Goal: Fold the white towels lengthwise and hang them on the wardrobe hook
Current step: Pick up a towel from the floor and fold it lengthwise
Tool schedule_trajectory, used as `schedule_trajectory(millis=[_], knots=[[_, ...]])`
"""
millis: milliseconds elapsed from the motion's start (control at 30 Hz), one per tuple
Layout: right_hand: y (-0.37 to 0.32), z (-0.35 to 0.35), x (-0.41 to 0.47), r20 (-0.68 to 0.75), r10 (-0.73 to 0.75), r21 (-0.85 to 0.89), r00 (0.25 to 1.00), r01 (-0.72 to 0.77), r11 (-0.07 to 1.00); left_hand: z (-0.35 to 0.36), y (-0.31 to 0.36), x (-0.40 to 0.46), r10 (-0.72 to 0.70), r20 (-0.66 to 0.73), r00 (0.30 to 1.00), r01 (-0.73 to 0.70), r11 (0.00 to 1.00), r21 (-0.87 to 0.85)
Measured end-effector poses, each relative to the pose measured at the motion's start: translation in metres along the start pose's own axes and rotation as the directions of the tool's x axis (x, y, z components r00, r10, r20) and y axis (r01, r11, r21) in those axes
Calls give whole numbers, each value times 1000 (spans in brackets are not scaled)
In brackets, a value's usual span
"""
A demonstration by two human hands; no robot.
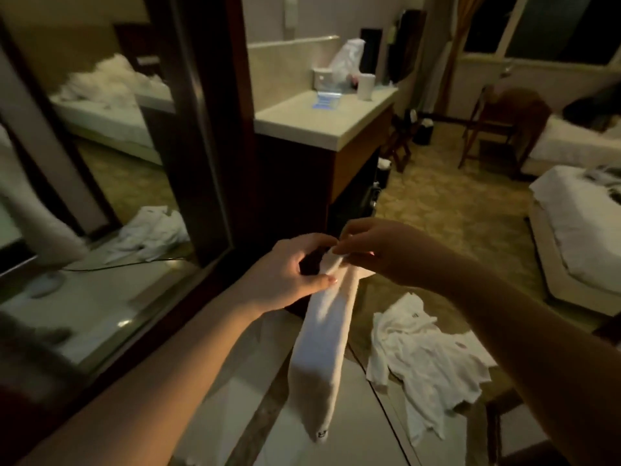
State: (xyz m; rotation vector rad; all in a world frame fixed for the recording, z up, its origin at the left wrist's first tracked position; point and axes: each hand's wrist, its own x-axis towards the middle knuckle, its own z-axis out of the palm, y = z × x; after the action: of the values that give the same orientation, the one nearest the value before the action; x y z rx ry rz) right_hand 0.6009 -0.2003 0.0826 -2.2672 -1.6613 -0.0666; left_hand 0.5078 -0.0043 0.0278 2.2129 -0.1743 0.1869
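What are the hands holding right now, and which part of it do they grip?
Both the left hand and the right hand pinch the top end of a folded white towel, which hangs down from them.

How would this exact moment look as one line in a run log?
left hand: grips towel top | right hand: pinches towel top | folded towel: hangs down, narrow | hook: not seen | towel pile: on floor

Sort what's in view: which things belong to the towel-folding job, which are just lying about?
Job:
- folded towel, hanging in the grip of both hands
- left hand
- right hand
- heap of white towels on the floor

Lying about:
- counter
- plastic bag
- white cup
- chair
- bed
- mirror
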Motion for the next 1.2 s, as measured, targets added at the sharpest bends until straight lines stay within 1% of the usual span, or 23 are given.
schedule_trajectory(millis=[100,167,233,300,400,500,567,700,800,867,933,1000,1033,1067,1100,1133,1167,1200], knots=[[-43,-7,-17,32,-116,-85,993,119,989,-8,31,-49,-5,-67,998,10,998,63],[-70,-8,-30,26,-161,-99,987,162,982,-11,54,-80,-4,-107,994,14,996,93],[-98,-13,-45,-2,-139,-64,990,138,988,-13,75,-111,-43,-119,992,59,988,139],[-126,-18,-58,-28,-129,-41,991,127,991,-14,92,-142,-122,-115,986,142,973,181],[-165,-26,-74,-81,-123,-69,989,117,991,-15,116,-189,-211,-126,969,234,948,215],[-201,-35,-85,-113,-111,-93,987,100,991,-26,143,-239,-328,-155,932,357,906,226],[-223,-42,-91,-147,-133,-116,980,116,986,-39,160,-274,-411,-173,895,443,864,239],[-268,-52,-100,-243,-172,-140,955,141,980,-69,196,-349,-501,-217,838,546,778,312],[-309,-53,-106,-289,-181,-153,940,142,978,-89,218,-407,-537,-286,794,608,708,359],[-339,-50,-109,-305,-198,-171,932,150,974,-100,230,-445,-522,-372,768,639,669,380],[-373,-44,-111,-327,-206,-183,923,152,971,-107,243,-486,-491,-459,741,660,658,362],[-407,-37,-113,-350,-189,-176,918,134,975,-112,252,-528,-424,-564,709,666,666,336],[-425,-32,-115,-355,-177,-178,918,119,977,-114,257,-549,-368,-616,696,648,691,320],[-447,-24,-116,-365,-163,-178,916,103,979,-117,262,-577,-313,-658,684,612,738,285],[-458,-20,-117,-384,-146,-169,912,86,982,-118,265,-591,-279,-687,671,553,805,214],[-472,-15,-118,-408,-131,-148,903,77,986,-121,268,-608,-281,-701,655,478,873,95],[-490,-9,-119,-430,-127,-125,894,80,989,-125,275,-630,-295,-711,638,393,919,-28],[-507,-1,-120,-442,-134,-106,887,96,990,-129,281,-649,-307,-709,635,303,943,-137]])
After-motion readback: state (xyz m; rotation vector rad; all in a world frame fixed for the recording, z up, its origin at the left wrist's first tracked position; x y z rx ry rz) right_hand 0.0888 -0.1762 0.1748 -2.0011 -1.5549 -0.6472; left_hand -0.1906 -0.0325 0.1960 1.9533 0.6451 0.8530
